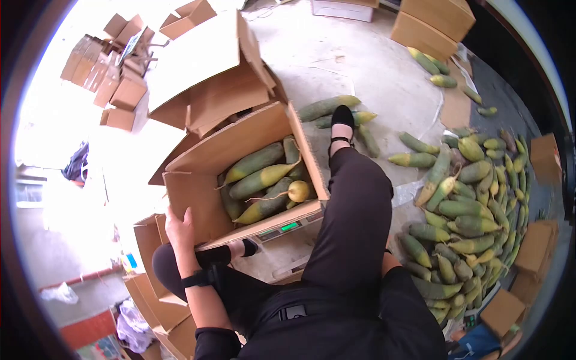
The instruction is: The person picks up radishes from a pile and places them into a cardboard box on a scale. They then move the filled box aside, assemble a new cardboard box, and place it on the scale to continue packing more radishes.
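Note:
My left hand (pixel 180 231) presses against the near left wall of an open cardboard box (pixel 198 198), fingers up along the side. The box holds several long green-and-yellow vegetables (pixel 258 180) and one round yellow one (pixel 298 191). It rests on a flat scale whose green display (pixel 290 227) shows at the box's near edge. A black band sits on my left wrist (pixel 197 278). Only a bit of my right arm (pixel 390 261) shows beside my black-clad thigh; the right hand is hidden.
A large heap of the same vegetables (pixel 468 210) lies on the concrete floor at the right, with more loose ones (pixel 327 107) past my black shoe (pixel 342 117). An open empty box (pixel 210 84) stands behind. Folded cartons (pixel 108 78) are stacked far left, and more boxes (pixel 432 24) top right.

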Available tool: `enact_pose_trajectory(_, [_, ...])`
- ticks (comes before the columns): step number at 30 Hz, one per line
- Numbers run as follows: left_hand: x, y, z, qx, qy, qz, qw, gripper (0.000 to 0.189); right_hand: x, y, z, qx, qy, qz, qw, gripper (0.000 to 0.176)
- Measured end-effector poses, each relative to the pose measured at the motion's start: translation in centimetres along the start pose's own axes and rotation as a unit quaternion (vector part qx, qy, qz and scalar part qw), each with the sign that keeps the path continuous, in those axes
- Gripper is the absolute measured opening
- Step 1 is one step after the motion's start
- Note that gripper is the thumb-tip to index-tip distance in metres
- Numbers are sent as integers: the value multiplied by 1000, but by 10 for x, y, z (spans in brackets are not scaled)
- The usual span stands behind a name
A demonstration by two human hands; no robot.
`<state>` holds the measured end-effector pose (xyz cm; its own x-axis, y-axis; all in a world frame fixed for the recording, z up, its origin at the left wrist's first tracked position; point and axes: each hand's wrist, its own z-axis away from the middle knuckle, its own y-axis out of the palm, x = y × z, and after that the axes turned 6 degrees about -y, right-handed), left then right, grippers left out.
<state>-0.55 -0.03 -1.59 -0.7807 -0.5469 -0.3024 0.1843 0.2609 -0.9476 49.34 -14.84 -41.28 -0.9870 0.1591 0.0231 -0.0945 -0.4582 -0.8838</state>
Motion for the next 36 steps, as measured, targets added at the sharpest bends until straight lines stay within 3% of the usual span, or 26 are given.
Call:
enact_pose_trajectory(1, [-3, -2, 1, 7, -2, 10, 1000, 45, 0, 6, -4, -2, -13, 4, 1000, 18])
enact_pose_trajectory(3, [-6, -3, 2, -4, 6, 24, 1000, 43, -14, 44, -17, 57, 33, -110, 992, 24])
enact_pose_trajectory(4, [-6, -4, 2, -9, -6, 22, 1000, 43, -30, 92, -31, 58, 22, -104, 993, 24])
enact_pose_trajectory(10, [-1, -2, 0, 23, -28, 2, 999, 60, -36, -59, 4, 30, 195, -299, 934, 31])
enact_pose_trajectory(11, [-1, -2, 0, 22, -34, 6, 999, 60, -43, -72, 10, 27, 191, -294, 936, 31])
enact_pose_trajectory(13, [-1, -2, 2, 19, -34, -3, 999, 59, -52, -103, 22, -154, 11, -319, 935, 42])
enact_pose_trajectory(14, [-3, -4, 3, 18, -40, 2, 999, 59, -55, -119, 25, -156, 6, -313, 937, 42])
enact_pose_trajectory(17, [-9, -10, 4, 42, -56, 11, 997, 59, -35, -191, 39, -209, 146, -509, 822, 54])
enact_pose_trajectory(18, [-10, -10, 5, 30, -55, -2, 998, 58, -58, -178, 28, -254, 104, -431, 859, 54])
enact_pose_trajectory(19, [-11, -10, 6, 19, -52, -15, 998, 56, -59, -190, 27, -259, 105, -427, 860, 54])
enact_pose_trajectory(21, [-9, -11, 6, 25, -51, -9, 998, 56, -60, -232, 16, -304, 75, -598, 738, 50])
enact_pose_trajectory(23, [-15, -15, 7, 36, -57, -9, 998, 56, -34, -308, 22, -326, 65, -623, 708, 48])
enact_pose_trajectory(25, [-9, -11, 6, 33, -53, -3, 998, 58, -33, -351, 17, -385, -16, -585, 713, 51])
enact_pose_trajectory(27, [-8, -8, 7, 25, -45, -11, 999, 58, -12, -404, 23, -390, -47, -644, 657, 53])
enact_pose_trajectory(28, [-8, -7, 7, 21, -45, -11, 999, 57, -1, -428, 28, -392, -48, -642, 657, 53])
enact_pose_trajectory(30, [-8, -10, 8, 15, -50, -13, 999, 56, 25, -468, 39, -379, -136, -688, 604, 50])
enact_pose_trajectory(36, [-7, -9, 8, 9, -36, 2, 999, 51, 123, -522, 63, -279, -264, -701, 601, 48])
